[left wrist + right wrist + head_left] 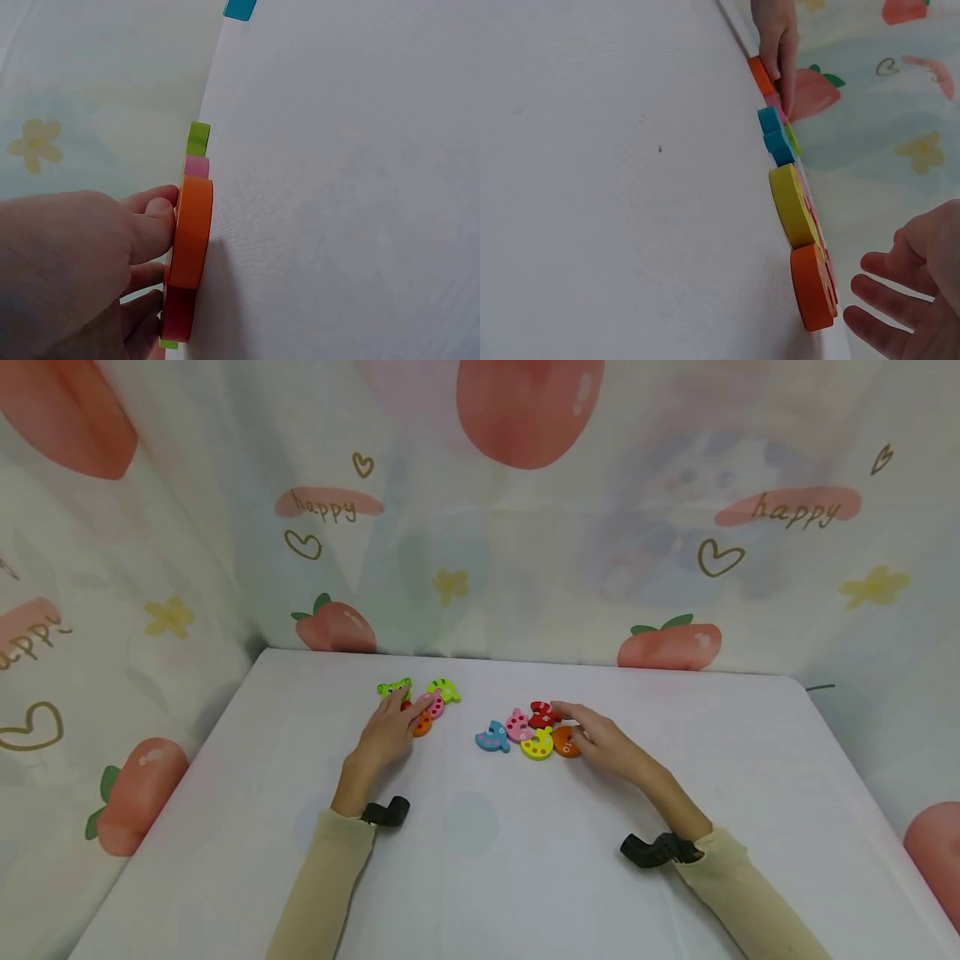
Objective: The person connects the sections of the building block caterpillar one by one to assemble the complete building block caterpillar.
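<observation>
Two groups of small painted animal-shaped pieces lie on the white table. Over the left group, my left hand (384, 732) rests its fingers on a pink piece (436, 705) and neighbouring ones: a green piece (393, 687), a striped green piece (447, 691) and an orange piece (423, 724). A red piece (179, 315) is partly under those fingers. My right hand (613, 750), fingers spread, is beside the right group's red piece (543, 716) and orange piece (564, 742); the right wrist view shows nothing gripped. Adjoining them are a yellow piece (536, 746), a spotted pink piece (517, 727) and a blue piece (492, 737).
A white cloth covers the table (480, 893). Behind it and at the left hangs a printed curtain (525, 543) with fruit, hearts and flowers. Each wrist wears a black camera mount (651, 851).
</observation>
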Motion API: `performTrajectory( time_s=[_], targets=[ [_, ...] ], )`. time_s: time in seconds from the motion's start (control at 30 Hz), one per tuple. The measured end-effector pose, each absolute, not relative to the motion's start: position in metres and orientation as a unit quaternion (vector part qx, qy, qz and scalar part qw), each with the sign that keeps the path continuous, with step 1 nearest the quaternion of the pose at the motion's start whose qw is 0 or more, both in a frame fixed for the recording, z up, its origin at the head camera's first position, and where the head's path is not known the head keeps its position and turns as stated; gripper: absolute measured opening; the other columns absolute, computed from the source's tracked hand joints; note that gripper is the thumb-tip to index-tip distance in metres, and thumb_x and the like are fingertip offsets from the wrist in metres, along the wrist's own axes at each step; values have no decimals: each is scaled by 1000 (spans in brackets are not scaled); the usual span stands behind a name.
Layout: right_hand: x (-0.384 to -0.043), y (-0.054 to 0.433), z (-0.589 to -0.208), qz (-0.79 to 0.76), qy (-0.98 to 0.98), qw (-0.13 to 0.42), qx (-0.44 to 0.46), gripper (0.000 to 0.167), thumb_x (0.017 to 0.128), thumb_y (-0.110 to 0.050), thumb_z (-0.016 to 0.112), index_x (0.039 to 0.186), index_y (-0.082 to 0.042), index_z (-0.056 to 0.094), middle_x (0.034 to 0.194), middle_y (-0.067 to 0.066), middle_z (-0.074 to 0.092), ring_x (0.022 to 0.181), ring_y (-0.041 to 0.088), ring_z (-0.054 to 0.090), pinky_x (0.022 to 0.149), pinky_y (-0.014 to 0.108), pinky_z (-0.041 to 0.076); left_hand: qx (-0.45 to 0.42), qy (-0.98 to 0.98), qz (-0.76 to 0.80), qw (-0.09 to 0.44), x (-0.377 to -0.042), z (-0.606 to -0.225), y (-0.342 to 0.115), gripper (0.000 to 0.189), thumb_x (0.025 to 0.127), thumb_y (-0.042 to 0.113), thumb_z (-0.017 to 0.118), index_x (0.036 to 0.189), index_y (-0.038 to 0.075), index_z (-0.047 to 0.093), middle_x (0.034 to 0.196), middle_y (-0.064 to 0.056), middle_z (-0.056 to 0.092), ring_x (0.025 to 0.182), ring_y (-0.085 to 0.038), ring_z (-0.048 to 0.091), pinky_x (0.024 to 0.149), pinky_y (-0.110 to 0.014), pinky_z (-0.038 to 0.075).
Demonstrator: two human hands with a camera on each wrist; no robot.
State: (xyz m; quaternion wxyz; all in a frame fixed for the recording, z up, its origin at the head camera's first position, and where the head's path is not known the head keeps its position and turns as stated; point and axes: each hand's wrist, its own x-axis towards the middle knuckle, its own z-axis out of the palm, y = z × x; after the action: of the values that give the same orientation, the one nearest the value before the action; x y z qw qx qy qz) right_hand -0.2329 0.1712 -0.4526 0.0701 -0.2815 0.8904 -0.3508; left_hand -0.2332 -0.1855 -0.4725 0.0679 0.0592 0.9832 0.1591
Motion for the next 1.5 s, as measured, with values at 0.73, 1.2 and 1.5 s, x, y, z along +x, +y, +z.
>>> performTrajectory(
  time_s=[0.73,1.2,1.5],
  targets=[
    [-234,172,-458,-349,892,70,-279,48,98,-1,48,145,1,39,144,19,50,131,34,50,100,48,49,78,985,146,40,-234,-475,-184,46,103,27,44,149,27,40,158,-20,24,148,-40,21,120,-54,21],
    [-230,151,-454,-278,911,28,-302,53,91,-11,63,140,-1,47,138,20,54,128,36,48,103,51,47,76,986,142,42,-234,-472,-184,46,103,26,44,149,27,39,157,-21,25,147,-40,22,120,-53,22],
    [-230,99,-457,-208,900,-16,-382,44,88,-31,71,128,-13,63,139,13,55,130,32,50,104,51,46,80,987,135,44,-233,-475,-184,46,103,26,43,149,27,39,157,-21,25,147,-40,22,121,-52,21]
  ],
)
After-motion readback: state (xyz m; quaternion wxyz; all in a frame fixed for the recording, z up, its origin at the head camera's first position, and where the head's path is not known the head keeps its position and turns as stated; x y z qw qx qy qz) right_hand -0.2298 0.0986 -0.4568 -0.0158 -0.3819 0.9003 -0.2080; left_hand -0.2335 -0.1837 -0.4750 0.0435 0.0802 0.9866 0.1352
